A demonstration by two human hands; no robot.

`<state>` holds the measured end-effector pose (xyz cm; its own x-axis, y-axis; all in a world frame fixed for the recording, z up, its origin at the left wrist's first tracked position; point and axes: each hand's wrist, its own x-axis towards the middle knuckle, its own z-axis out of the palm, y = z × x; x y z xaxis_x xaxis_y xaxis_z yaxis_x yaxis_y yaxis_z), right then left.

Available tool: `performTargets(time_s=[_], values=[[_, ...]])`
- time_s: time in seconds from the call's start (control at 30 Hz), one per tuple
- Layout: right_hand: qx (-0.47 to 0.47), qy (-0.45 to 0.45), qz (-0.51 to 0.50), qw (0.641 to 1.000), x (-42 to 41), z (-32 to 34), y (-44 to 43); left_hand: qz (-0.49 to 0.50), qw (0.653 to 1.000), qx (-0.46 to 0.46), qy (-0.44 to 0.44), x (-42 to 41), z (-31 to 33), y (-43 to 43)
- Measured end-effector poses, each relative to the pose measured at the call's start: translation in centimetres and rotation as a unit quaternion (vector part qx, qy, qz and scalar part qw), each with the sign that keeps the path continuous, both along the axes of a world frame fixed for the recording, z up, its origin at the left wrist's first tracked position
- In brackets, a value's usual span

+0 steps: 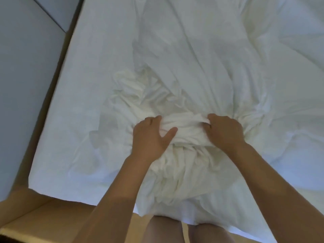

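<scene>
Head view: left hand and right hand, fingers clamped on the bunched white sheet atop the mattress.

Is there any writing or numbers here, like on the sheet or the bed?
None: there is no word, number, label or sign to read anywhere.
The white sheet, bunched in the left hand and the right hand, is plain.
The bed and the floor carry no marks either.
</scene>
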<state>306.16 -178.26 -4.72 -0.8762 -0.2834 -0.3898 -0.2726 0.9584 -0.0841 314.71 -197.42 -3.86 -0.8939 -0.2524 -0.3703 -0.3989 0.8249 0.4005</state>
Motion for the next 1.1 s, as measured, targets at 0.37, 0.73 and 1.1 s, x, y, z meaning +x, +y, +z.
performTargets(time_s=[0.37, 0.73, 1.1], values=[[-0.123, 0.020, 0.224, 0.966, 5.9, 1.8, -4.1, -0.091, 0.992, 0.053, 0.066, 3.2, 1.8, 2.0], [-0.022, 0.073, 0.068, 0.995, 4.0, 1.6, 0.5, 0.029, 0.999, -0.005, 0.036, 9.8, 0.8, 1.6], [0.038, -0.065, 0.187, 0.980, 7.1, 0.5, 3.8, 0.129, 0.962, 0.192, 0.146, 12.0, 1.5, 3.7]])
